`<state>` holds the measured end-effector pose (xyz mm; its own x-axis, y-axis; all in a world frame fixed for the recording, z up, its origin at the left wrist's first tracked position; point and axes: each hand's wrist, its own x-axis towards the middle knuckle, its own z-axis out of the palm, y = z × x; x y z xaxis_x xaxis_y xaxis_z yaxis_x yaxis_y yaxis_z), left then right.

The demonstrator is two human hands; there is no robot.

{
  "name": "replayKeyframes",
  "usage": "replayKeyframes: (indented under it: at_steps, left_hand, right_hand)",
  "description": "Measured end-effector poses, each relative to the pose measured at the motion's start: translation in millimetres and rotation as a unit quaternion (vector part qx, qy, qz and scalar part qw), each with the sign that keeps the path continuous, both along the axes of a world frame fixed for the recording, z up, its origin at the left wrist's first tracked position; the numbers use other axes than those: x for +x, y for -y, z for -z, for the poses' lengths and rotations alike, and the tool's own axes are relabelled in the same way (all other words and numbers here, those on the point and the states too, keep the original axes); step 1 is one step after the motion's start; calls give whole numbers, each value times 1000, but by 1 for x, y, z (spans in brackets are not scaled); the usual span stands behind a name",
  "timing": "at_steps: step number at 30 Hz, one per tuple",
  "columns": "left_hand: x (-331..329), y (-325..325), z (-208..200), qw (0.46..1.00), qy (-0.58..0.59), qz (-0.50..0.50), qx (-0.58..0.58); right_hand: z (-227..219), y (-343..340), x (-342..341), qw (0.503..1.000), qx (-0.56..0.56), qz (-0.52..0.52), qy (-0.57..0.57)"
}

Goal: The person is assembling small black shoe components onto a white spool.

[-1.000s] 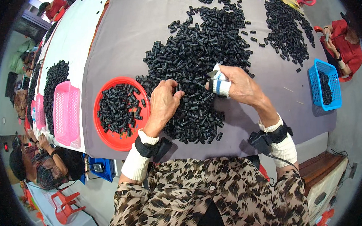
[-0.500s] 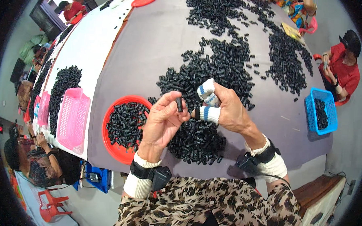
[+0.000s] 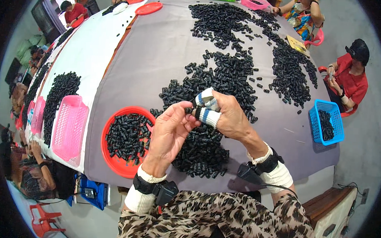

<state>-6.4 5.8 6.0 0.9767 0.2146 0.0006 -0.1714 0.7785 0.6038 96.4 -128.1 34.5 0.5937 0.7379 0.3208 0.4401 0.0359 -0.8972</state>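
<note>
Above the table my left hand [image 3: 168,137] grips a small black cylindrical part [image 3: 188,111] between thumb and fingers, palm turned up. My right hand [image 3: 226,116] has white knitted covers with blue stripes and dark tips on its thumb and forefinger. Those two fingertips pinch at the same part's right end, which they partly hide. Just beyond and below both hands spreads a large heap of similar black parts [image 3: 201,155]. Beside my left wrist stands a round red basin [image 3: 130,174] holding many more of them.
A blue basket [image 3: 325,142] with black parts stands at the right edge. Pink baskets [image 3: 70,156] line the white table at left. Further heaps [image 3: 290,76] lie farther back, near a red lid [image 3: 148,8]. Other people sit around; one in red [image 3: 353,85] works at right.
My right fingers have closed in on the part in my left hand, where they were apart from it before. The part has tilted from upright to roughly level. The whole view has shifted slightly.
</note>
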Motion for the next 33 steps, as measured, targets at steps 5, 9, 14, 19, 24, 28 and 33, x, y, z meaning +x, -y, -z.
replayKeyframes:
  at_steps: [5,9,14,19,24,28,33]
  left_hand:
    - [3,-2,1,999,14,-15,34]
    - [4,-3,-8,999,36,5,34]
    - [2,-3,-9,998,43,26,31]
    - [2,1,-8,997,49,50,22]
    - [2,2,-8,998,38,43,40]
    - [1,2,-6,997,31,43,59]
    - [2,3,-10,995,39,64,72]
  right_hand:
    - [-10,1,-1,996,-4,-21,-84]
    - [-12,10,6,992,-37,-31,-115]
    - [-10,13,5,995,-80,-63,-14]
    - [-11,13,6,993,-84,-89,4]
    - [-14,11,7,991,-100,-90,21]
    - [-16,11,9,988,-118,-88,47]
    - [-13,12,9,987,-118,-94,51]
